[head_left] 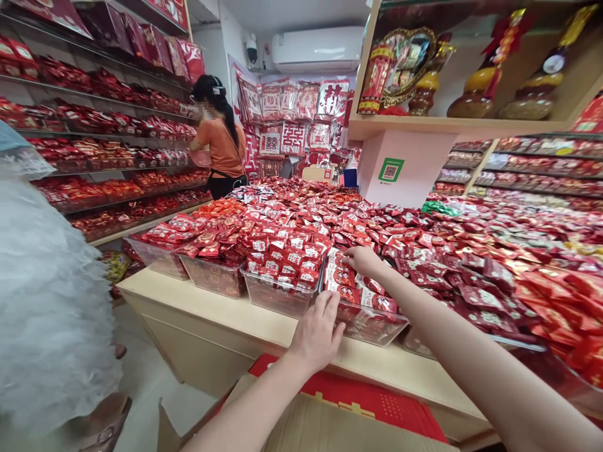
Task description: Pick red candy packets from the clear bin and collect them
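My right hand [365,261] reaches into a clear plastic bin [372,326] filled with small red and white packets [342,276]. Its fingers are bent together on a packet near the bin's back left; their tips are partly hidden. My left hand [319,333] is at the front left corner of the same bin, fingers stretched out against the rim and front packets, holding nothing. To the left stands another clear bin [277,295] of red packets. Dark red packets [480,295] are heaped to the right.
The bins stand on a pale wooden counter [202,320]. An open cardboard box [301,420] and a red box [377,402] are below me. At left is a person in a white ruffled garment [51,301]; another person in orange [221,147] stands by the shelves [108,132].
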{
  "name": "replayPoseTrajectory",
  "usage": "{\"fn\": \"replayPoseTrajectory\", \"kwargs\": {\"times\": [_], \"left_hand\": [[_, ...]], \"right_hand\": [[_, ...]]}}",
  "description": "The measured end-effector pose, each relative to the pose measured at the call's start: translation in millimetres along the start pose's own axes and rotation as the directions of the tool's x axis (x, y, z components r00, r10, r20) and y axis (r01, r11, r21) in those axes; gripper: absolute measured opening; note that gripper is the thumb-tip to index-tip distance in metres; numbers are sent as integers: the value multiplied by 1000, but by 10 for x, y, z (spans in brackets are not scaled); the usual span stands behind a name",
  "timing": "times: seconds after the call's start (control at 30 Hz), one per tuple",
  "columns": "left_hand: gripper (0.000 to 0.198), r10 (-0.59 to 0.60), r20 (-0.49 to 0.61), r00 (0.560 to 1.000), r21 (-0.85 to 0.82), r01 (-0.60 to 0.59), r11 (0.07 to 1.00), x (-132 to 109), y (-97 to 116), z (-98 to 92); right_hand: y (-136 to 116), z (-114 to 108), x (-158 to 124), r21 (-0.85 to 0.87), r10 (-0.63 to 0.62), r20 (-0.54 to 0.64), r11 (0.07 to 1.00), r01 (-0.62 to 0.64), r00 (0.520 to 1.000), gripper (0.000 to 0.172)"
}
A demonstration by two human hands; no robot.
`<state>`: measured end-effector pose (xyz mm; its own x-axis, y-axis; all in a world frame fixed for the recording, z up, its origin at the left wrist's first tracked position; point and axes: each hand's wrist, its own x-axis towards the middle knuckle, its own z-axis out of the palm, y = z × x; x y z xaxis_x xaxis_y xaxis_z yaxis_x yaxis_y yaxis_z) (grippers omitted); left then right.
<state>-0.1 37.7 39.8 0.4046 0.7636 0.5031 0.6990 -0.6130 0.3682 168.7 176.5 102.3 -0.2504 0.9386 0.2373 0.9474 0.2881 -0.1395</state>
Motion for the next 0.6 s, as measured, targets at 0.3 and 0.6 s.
{"fn": "replayPoseTrajectory", "kwargs": {"times": [0.3, 0.6], "left_hand": [[54, 3, -13, 1000, -33, -3, 999, -13, -19, 2], [59, -76, -208, 975, -343, 0, 939, -2, -30, -51]], "right_hand": [[107, 0, 121, 168, 131, 114, 974, -149, 985, 16], [-18, -375, -427, 423, 140, -248, 906, -23, 959, 17]]}}
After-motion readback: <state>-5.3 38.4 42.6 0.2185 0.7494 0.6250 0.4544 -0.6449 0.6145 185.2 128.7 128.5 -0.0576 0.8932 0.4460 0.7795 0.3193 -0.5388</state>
